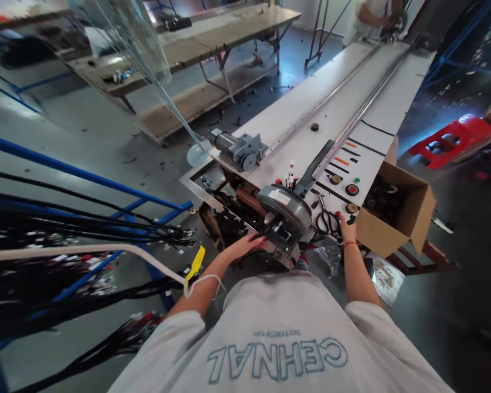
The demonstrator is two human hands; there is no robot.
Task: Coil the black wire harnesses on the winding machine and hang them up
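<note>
Beside the lower left side of a round grey machine head [284, 210] is my left hand [246, 245], its fingers stretched out flat and holding nothing visible. My right hand [347, 226] rests at the near right edge of the white table [294, 120], by the handles of black scissors [326, 221]. Whether its fingers grip the scissors is too small to tell. Tape rolls [352, 189], a green cap [357, 180] and black and orange strips [341, 161] lie on the table beyond it. A grey motor [239, 148] sits at the table's left edge.
An open cardboard box [396, 232] with dark rolls stands right of the table. Blue racks with black cables [85, 234] fill the left, beside a fan [147, 54]. A person [372, 21] works at the far end. A red plastic object [450, 143] is at right.
</note>
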